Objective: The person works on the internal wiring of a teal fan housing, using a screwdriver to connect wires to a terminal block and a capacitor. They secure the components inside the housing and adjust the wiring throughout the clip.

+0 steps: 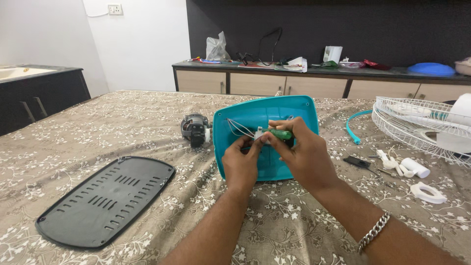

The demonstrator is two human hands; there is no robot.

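Here, teal fan base (294, 110), upturned; right hand (301, 152) clamped on green screwdriver (280, 133), left hand (241, 164) pinching switch (258, 133)

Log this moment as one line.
left hand: pinching small white part | right hand: gripping green screwdriver | behind: teal base shell

Just beyond the fingertips (259, 142) of both hands rises the wall of the teal shell (299, 110), so there is no way forward there, and thin white wires (239, 127) cross the space just left of the fingers. Further left, the motor (195, 129) stands near the shell. Left of the fingers and nearer to the person, the black vented plate (105, 200) covers the cloth. Right of the fingers lie small white parts (409, 168) and a black piece (357, 162), and the wire fan guard (417, 125) blocks beyond them. The patterned cloth (284, 221) under the wrists is open.
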